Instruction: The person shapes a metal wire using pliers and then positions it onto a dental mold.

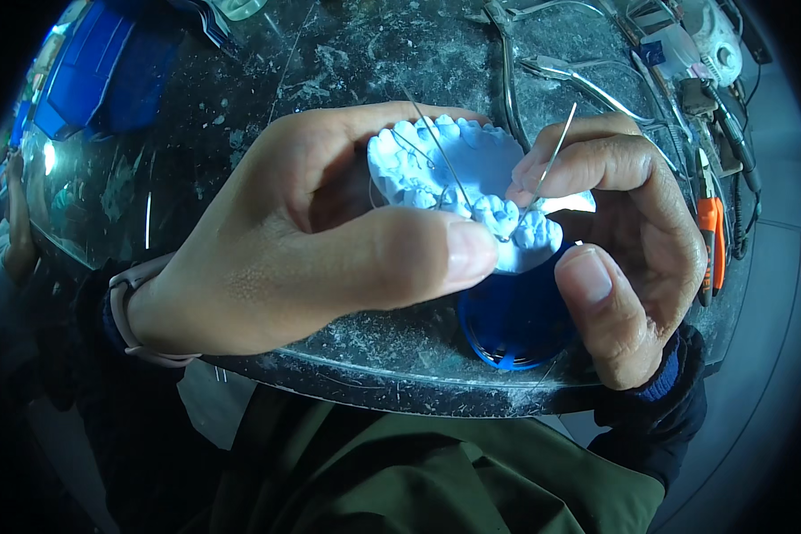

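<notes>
A pale dental plaster model (pixel 472 156) with a row of moulded teeth is held above the bench. My left hand (pixel 320 240) is closed around its left side, thumb pressed along the near teeth. A thin bent metal wire (pixel 445 165) rises slantwise from the teeth beside that thumb. Another straight wire (pixel 558 147) stands up at the model's right end. My right hand (pixel 632 214) curls around that end, its fingertips closed on this wire where it meets the teeth. Its thumb sits apart from those fingertips, close to the model's near right edge. The fingers under the model are hidden.
Below the model is a round blue container (pixel 513 329) near the bench's front edge. Pliers (pixel 505 62) and more metal hand tools lie at the back right. Orange-handled cutters (pixel 710 231) rest at the right edge. A blue box (pixel 84 71) stands far left on the dusty dark bench (pixel 365 71).
</notes>
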`<action>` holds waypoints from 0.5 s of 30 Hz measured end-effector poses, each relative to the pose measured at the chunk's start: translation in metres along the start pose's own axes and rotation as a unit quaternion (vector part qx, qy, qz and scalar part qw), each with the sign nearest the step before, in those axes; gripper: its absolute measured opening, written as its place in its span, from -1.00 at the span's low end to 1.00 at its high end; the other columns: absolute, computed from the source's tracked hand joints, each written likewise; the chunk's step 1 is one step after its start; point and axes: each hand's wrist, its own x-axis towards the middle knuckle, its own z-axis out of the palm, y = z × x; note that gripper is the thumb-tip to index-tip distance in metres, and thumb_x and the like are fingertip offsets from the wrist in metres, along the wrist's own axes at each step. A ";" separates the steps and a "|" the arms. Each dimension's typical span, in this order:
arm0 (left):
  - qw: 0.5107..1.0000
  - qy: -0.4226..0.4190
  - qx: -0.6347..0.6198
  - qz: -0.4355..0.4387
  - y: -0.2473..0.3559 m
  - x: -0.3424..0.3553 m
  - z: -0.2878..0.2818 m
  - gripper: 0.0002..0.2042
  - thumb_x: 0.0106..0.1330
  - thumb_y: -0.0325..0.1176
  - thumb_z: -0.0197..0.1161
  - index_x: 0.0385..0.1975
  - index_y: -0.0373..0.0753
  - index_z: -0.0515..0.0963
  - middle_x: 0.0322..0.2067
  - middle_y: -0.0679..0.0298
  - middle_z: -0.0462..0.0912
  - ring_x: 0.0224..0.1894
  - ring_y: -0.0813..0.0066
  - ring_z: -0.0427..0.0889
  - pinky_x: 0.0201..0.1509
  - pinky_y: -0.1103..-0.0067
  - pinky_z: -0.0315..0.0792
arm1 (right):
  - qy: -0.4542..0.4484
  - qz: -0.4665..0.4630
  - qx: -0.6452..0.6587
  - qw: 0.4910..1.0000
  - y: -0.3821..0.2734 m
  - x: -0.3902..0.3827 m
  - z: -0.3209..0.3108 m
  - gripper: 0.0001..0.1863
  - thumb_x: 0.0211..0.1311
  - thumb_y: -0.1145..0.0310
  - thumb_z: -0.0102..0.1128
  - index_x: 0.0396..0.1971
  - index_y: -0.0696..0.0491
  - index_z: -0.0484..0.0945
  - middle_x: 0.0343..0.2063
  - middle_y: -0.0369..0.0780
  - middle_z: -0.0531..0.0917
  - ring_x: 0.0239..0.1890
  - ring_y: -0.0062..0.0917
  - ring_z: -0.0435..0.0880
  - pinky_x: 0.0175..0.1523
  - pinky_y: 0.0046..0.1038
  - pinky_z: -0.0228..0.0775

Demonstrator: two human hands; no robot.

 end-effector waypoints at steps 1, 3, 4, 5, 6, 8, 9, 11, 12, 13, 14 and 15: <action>1.000 0.002 -0.004 0.002 0.000 0.000 0.000 -0.15 -0.06 -0.06 0.20 0.22 -0.51 0.17 -0.25 0.23 0.56 -0.31 0.63 0.54 -0.23 0.69 0.44 | 0.001 -0.002 0.000 1.000 0.000 0.000 0.000 -0.55 0.11 0.15 0.13 -0.15 0.22 0.43 -0.17 -0.10 0.44 -0.10 -0.47 0.52 -0.06 -0.47 0.48; 1.000 0.004 -0.010 0.006 0.000 0.000 0.001 -0.14 -0.06 -0.05 0.21 0.22 -0.51 0.17 -0.25 0.23 0.56 -0.32 0.62 0.54 -0.23 0.69 0.44 | -0.001 -0.002 -0.001 1.000 0.000 0.000 0.001 -0.56 0.10 0.17 0.13 -0.15 0.23 0.43 -0.17 -0.09 0.44 -0.10 -0.47 0.52 -0.06 -0.47 0.48; 1.000 0.005 -0.014 0.007 0.000 0.000 0.002 -0.14 -0.07 -0.05 0.21 0.23 -0.51 0.17 -0.24 0.23 0.56 -0.32 0.62 0.54 -0.23 0.69 0.44 | -0.004 -0.001 -0.002 1.000 0.000 0.001 0.001 -0.56 0.10 0.18 0.13 -0.15 0.23 0.43 -0.17 -0.09 0.44 -0.10 -0.48 0.52 -0.06 -0.48 0.48; 1.000 0.005 -0.017 0.009 0.000 0.000 0.002 -0.13 -0.07 -0.05 0.21 0.23 -0.51 0.17 -0.24 0.22 0.56 -0.32 0.62 0.54 -0.23 0.69 0.45 | -0.002 -0.016 0.010 1.000 0.000 0.001 0.003 -0.56 0.10 0.18 0.13 -0.16 0.23 0.43 -0.17 -0.09 0.44 -0.11 -0.48 0.52 -0.06 -0.48 0.48; 1.000 0.005 -0.021 0.010 0.000 0.000 0.002 -0.13 -0.07 -0.05 0.22 0.23 -0.51 0.16 -0.24 0.22 0.56 -0.32 0.61 0.54 -0.23 0.69 0.45 | 0.000 -0.032 0.022 0.999 0.000 0.002 0.004 -0.57 0.10 0.19 0.13 -0.16 0.23 0.43 -0.17 -0.09 0.44 -0.11 -0.48 0.52 -0.07 -0.48 0.48; 1.000 0.003 -0.015 0.008 0.000 0.000 0.001 -0.14 -0.06 -0.06 0.21 0.23 -0.51 0.16 -0.21 0.21 0.56 -0.29 0.59 0.55 -0.20 0.68 0.46 | -0.002 -0.069 0.049 0.996 0.000 0.003 0.008 -0.58 0.09 0.20 0.14 -0.17 0.23 0.43 -0.17 -0.09 0.44 -0.11 -0.48 0.52 -0.07 -0.49 0.47; 1.000 0.001 -0.006 0.005 0.000 0.000 0.000 -0.15 -0.06 -0.08 0.20 0.23 -0.51 0.15 -0.20 0.19 0.56 -0.26 0.58 0.56 -0.17 0.67 0.46 | -0.010 -0.074 0.052 0.996 -0.001 0.003 0.008 -0.59 0.09 0.21 0.15 -0.18 0.22 0.43 -0.17 -0.09 0.44 -0.12 -0.49 0.52 -0.07 -0.49 0.47; 1.000 0.000 -0.003 0.013 -0.001 -0.001 0.000 -0.17 -0.04 -0.13 0.18 0.24 -0.51 0.14 -0.15 0.15 0.55 -0.18 0.53 0.56 -0.08 0.63 0.46 | -0.038 -0.041 0.025 0.998 -0.002 0.005 0.002 -0.62 0.07 0.26 0.19 -0.20 0.21 0.42 -0.17 -0.08 0.44 -0.12 -0.49 0.52 -0.07 -0.50 0.46; 1.000 0.001 -0.009 0.024 -0.002 -0.001 0.000 -0.18 -0.04 -0.17 0.17 0.24 -0.51 0.13 -0.12 0.13 0.55 -0.12 0.51 0.56 -0.02 0.61 0.46 | -0.045 -0.032 0.016 0.998 -0.002 0.005 -0.001 -0.63 0.05 0.29 0.22 -0.21 0.20 0.41 -0.17 -0.08 0.44 -0.12 -0.49 0.51 -0.06 -0.51 0.45; 0.999 0.007 -0.015 0.036 -0.003 -0.002 0.001 -0.20 -0.04 -0.22 0.16 0.25 -0.51 0.12 -0.09 0.11 0.54 -0.08 0.48 0.56 0.04 0.58 0.45 | -0.039 -0.037 0.018 0.998 0.001 0.005 -0.001 -0.64 0.03 0.32 0.25 -0.22 0.19 0.41 -0.17 -0.08 0.44 -0.12 -0.49 0.51 -0.06 -0.51 0.45; 0.999 0.012 -0.022 0.047 -0.005 -0.002 0.002 -0.21 -0.04 -0.26 0.15 0.26 -0.51 0.10 -0.07 0.09 0.53 -0.03 0.46 0.55 0.09 0.55 0.43 | -0.049 -0.067 0.008 0.996 0.005 0.006 -0.002 -0.64 0.01 0.35 0.28 -0.22 0.18 0.40 -0.17 -0.08 0.44 -0.12 -0.49 0.52 -0.06 -0.51 0.44; 0.998 0.021 -0.029 0.059 -0.006 -0.003 0.003 -0.21 -0.04 -0.30 0.13 0.26 -0.50 0.09 -0.04 0.07 0.51 0.01 0.44 0.53 0.15 0.52 0.41 | -0.042 -0.093 0.005 0.995 0.009 0.006 -0.003 -0.63 -0.02 0.38 0.32 -0.23 0.17 0.40 -0.17 -0.08 0.45 -0.12 -0.49 0.52 -0.05 -0.51 0.44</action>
